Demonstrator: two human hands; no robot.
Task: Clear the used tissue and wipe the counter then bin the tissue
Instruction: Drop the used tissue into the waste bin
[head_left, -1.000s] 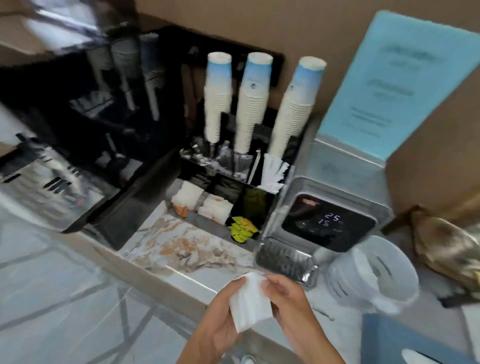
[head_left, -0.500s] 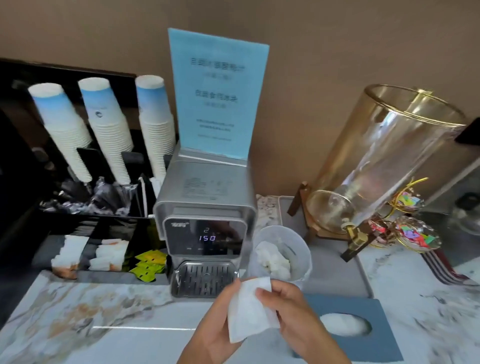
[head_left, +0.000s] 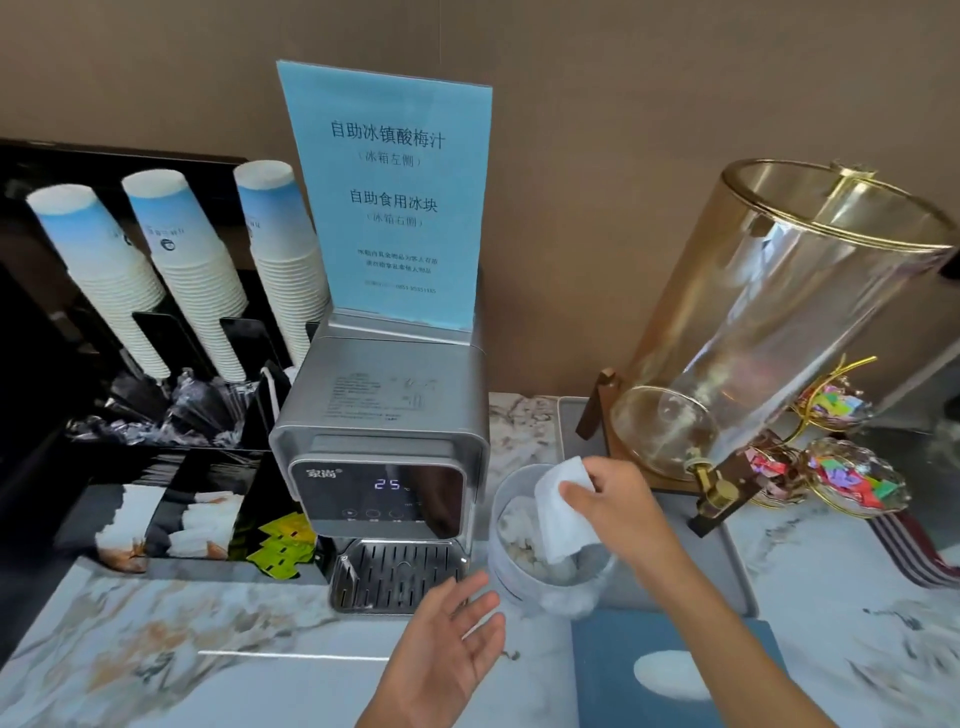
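Right hand (head_left: 618, 501) is pinching the white folded tissue (head_left: 561, 512) right over the small translucent plastic bin (head_left: 506, 571) full of crumpled tissues, left hand (head_left: 447, 644) spread open, empty, above the marble bench (head_left: 156, 639).

— What stands at the far middle of the counter (head_left: 218, 639)?
— The water dispenser (head_left: 382, 447), with a sign (head_left: 387, 197) on top of it.
— And to its left?
— A rack (head_left: 171, 499) holding three stacks of cups (head_left: 208, 270), with sachets (head_left: 280, 545) in its near compartments.
— To the right?
— A bin (head_left: 506, 499) just beside the dispenser, with tissues in it. The right hand (head_left: 618, 506) holds a tissue (head_left: 561, 512) over it. Further right stands a glass jar (head_left: 795, 317), with candy dishes (head_left: 852, 475) beyond.
— Near side?
— The left hand (head_left: 447, 644) before the dispenser; a tissue box (head_left: 670, 670) right of it.
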